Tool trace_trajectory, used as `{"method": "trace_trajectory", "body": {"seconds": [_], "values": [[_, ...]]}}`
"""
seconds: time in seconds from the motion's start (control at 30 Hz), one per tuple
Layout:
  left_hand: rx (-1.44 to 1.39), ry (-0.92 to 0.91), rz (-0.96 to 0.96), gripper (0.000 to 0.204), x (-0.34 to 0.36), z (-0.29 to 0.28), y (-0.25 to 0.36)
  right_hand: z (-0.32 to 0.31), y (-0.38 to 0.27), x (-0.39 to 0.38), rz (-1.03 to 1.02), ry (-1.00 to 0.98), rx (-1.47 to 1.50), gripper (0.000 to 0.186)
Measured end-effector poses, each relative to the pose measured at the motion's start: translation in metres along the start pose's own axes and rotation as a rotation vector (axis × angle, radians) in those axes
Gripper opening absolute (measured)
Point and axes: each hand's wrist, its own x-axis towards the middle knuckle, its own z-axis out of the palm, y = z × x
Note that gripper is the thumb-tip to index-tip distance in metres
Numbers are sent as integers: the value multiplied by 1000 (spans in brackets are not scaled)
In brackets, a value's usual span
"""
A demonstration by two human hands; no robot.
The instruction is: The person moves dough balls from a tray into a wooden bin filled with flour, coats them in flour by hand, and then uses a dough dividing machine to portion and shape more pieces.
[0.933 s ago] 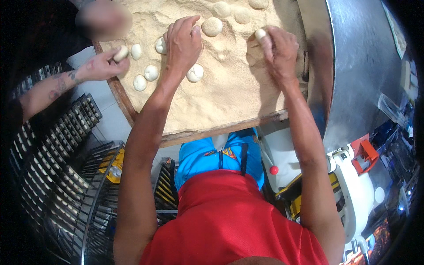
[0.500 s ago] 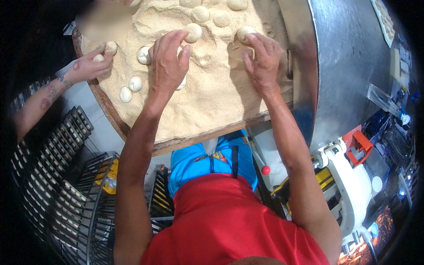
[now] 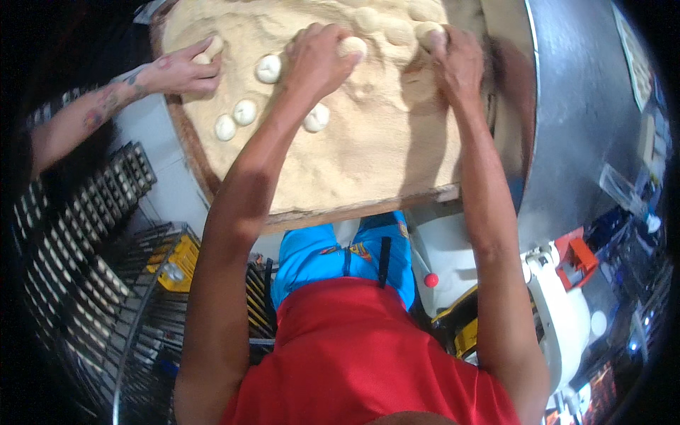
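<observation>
My left hand (image 3: 317, 62) is closed on a pale round dough ball (image 3: 353, 48), its fingers curled and the thumb side against it. To its right, my right hand (image 3: 460, 65) has its fingertips and thumb on another dough ball (image 3: 430, 33) near the table's right side. Both balls rest in the coarse yellowish flour (image 3: 354, 159) spread over the table. Under my left forearm's inner side lies a creased white dough ball (image 3: 316, 117). Left of that arm are more, one dough ball (image 3: 268, 69) with a pinched seam up and two lower down.
At the left a co-worker's tattooed hand (image 3: 190, 69) holds dough. A wooden rim (image 3: 340, 214) edges the table in front of me. A metal sheet (image 3: 567, 120) stands at the right, a white machine (image 3: 563, 304) below it. Racks of dough pieces (image 3: 78, 262) stand lower left.
My left hand has closed on the dough ball beside it. My right hand stays at its ball. The whole view has shifted, so the table appears farther right and higher.
</observation>
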Motion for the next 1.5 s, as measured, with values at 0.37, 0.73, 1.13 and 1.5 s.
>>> {"method": "trace_trajectory", "body": {"seconds": [0.37, 0.73, 1.13, 1.5], "values": [[-163, 138, 2, 35, -1, -53, -21, 10, -48, -33, -146, 29, 249, 35], [-340, 288, 59, 52, -186, 46, -51, 40, -113, -53, -438, -311, 362, 60], [-244, 316, 201, 64, -141, 46, -63, 3, -61, -99, -385, -257, 297, 45], [-97, 229, 442, 52, -129, 46, -80, 19, -81, -98, -486, -233, 318, 32]]}}
